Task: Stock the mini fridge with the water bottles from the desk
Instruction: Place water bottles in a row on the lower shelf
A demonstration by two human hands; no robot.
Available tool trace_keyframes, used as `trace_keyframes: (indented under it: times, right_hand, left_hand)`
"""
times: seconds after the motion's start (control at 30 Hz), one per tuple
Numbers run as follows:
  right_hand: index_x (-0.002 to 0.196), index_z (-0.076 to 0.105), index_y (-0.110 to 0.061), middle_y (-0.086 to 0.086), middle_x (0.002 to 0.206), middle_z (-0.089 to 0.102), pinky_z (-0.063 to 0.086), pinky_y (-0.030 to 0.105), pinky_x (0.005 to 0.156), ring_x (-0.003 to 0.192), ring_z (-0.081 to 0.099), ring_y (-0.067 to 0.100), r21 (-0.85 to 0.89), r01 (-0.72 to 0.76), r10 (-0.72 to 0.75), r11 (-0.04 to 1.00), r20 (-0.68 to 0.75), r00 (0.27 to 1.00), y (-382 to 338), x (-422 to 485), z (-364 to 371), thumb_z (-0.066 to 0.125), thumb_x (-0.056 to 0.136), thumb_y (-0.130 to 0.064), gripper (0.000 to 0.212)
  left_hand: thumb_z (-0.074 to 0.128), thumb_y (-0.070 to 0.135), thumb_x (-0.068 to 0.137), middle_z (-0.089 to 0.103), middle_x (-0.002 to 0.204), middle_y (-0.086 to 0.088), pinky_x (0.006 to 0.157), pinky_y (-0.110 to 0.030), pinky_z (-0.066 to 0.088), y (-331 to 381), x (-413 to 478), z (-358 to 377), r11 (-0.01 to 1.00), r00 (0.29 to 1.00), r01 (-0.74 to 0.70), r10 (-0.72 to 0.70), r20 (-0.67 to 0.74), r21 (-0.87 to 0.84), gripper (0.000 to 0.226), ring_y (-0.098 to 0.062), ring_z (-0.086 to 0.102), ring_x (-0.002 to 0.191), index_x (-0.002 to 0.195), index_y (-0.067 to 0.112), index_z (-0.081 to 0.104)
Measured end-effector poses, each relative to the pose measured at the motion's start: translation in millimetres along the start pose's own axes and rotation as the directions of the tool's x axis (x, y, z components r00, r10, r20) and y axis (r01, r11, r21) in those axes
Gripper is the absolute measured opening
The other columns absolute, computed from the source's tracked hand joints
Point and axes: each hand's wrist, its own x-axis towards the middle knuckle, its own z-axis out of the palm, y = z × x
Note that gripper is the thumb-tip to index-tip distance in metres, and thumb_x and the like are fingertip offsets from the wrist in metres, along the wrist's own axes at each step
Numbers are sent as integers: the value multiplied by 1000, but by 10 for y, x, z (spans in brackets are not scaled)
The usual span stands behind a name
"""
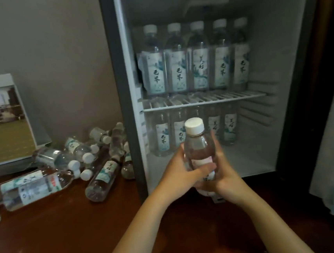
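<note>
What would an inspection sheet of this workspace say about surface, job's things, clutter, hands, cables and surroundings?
Surface: dark wooden desk.
Job's things: held bottle upright before the open mini fridge; upper row of five bottles on the wire shelf; lower row partly hidden; loose bottles lying on the desk's left.
Clutter: printed card leaning at the wall.
Hands: left hand and right hand both grip the held bottle.
Cables: nothing seen.
Surroundings: grey wall; fridge door open at right.

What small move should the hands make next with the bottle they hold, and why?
Probably ease the held bottle forward and stand it on the bare floor of the lower compartment. The left hand and right hand grip it upright, and the upper row spans its shelf.
</note>
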Motion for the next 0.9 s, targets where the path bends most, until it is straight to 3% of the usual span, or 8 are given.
trace_keyframes:
  times: [0.1,0.17,0.27,0.37,0.47,0.6,0.73,0.9]
  right_hand:
    - [135,-16,-41,-34,121,29,45,3,77,101,43,-28,-2,-8,8,1000,-96,995,100,125,-199,67,73,16,118]
    - [139,-16,-41,-35,119,33,50,12,77,106,46,-18,-27,-22,18,999,-135,991,173,195,-316,69,73,11,120]
    - [143,-18,-37,-31,126,34,49,29,94,125,40,2,-61,-29,19,998,-160,987,289,274,-462,71,73,7,121]
    - [138,-16,-44,-30,130,30,39,35,106,128,37,2,-111,-38,17,993,-184,983,391,351,-556,72,71,8,122]
    - [134,-11,-50,-32,131,31,40,36,105,121,43,-4,-96,-51,31,994,-197,980,485,437,-630,71,68,12,123]
    - [147,-12,-33,-9,146,35,41,23,101,128,43,4,-24,-70,64,997,-194,979,597,536,-732,72,71,7,119]
    - [146,6,-17,-9,131,48,43,8,89,111,53,-11,-31,-72,61,997,-268,961,647,608,-832,72,68,3,105]
    - [139,25,-16,4,133,51,41,42,105,120,52,18,-156,-199,120,968,-407,906,796,634,-923,67,79,-4,74]
  left_hand:
    - [77,9,73,63,111,13,92,-20,48,-101,301,233,1000,1000,-1,1,5,-13,59,5,60,103,120,26,46]
    - [77,12,74,61,119,8,100,-29,45,-165,461,334,1000,1000,-4,4,11,-1,64,-3,57,112,127,22,43]
    - [78,29,69,60,123,7,102,-35,45,-257,646,432,1000,1000,-11,10,18,27,75,-4,56,114,132,20,39]
    - [74,47,60,58,126,7,102,-36,45,-339,763,511,999,1000,8,-9,8,42,88,-5,55,116,134,21,35]
    - [75,37,67,56,126,7,102,-36,44,-412,865,570,999,1000,22,-22,-10,47,80,-7,54,117,134,22,34]
    - [71,23,81,55,127,4,102,-35,44,-481,1002,610,997,998,55,-55,8,54,61,-7,54,115,132,20,37]
    - [66,18,86,55,116,8,95,-26,46,-531,1090,704,995,996,81,-83,25,62,49,-5,54,107,128,21,40]
    - [60,20,90,54,114,3,87,-20,40,-691,1206,826,979,987,158,-152,-53,132,40,-9,52,106,127,13,47]
